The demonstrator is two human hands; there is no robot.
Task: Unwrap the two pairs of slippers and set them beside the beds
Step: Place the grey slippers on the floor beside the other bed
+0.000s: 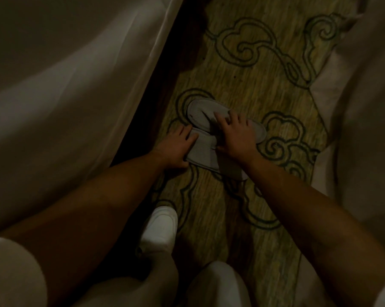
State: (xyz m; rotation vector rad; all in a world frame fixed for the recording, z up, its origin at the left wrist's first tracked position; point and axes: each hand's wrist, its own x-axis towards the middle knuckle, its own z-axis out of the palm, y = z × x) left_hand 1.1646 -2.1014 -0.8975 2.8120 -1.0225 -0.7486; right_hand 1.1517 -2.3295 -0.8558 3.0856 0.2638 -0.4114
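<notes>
Two grey slippers lie on the patterned carpet between two beds, crossing each other. The nearer slipper [203, 151] points toward me, and my left hand [176, 147] grips its left edge with the fingers on top. The farther slipper [200, 109] runs from upper left to lower right, and my right hand [238, 136] rests flat on it with the fingers spread. No wrapper shows on either slipper. The light is dim.
The left bed's white sheet [65, 85] hangs down to the floor at left. The right bed's cover [360, 107] fills the right side. The carpet [242, 69] has dark swirl patterns. My white shoe [160, 227] stands on the carpet near me.
</notes>
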